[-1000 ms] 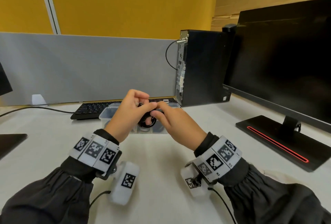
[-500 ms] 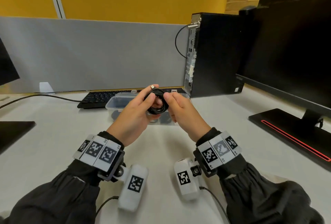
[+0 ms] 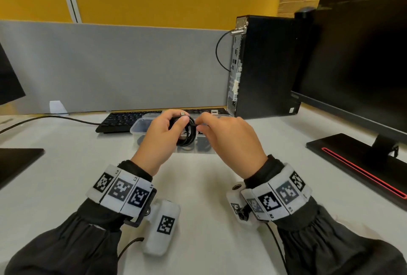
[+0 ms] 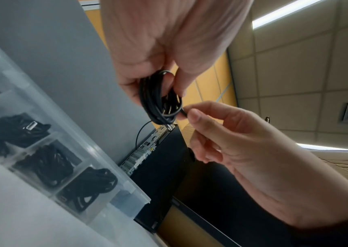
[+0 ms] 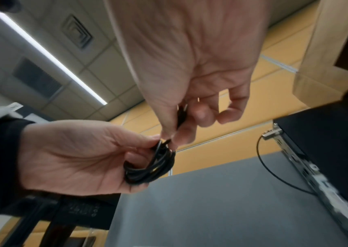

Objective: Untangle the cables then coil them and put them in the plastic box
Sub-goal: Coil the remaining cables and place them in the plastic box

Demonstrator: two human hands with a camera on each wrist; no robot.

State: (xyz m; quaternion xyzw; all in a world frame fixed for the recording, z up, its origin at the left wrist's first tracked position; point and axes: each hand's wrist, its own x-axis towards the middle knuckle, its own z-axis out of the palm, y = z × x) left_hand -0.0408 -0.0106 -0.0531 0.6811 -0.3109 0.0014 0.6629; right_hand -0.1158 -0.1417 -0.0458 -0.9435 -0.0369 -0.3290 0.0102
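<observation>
While the left hand [image 3: 164, 136] grips the coiled black cable [image 3: 187, 135], fingers curled through its loops, the right hand [image 3: 229, 136] pinches a strand at the coil's edge between thumb and fingertip. Compared with half a second ago, the coil sits tighter and more upright, held just above the plastic box [image 4: 97, 168], whose compartments already hold other coiled cables [image 4: 48, 160]. Judgement: coiling is nearly finished; tucking the loose end and placing the coil remain.

Even, bright light falls from the ceiling strip lights [image 5: 48, 55] above me, my wrists casting soft shadows on the desk [image 3: 198, 186], while my right hand [image 5: 190, 58] smears with motion blur and straight edges bow at the frame margins.
</observation>
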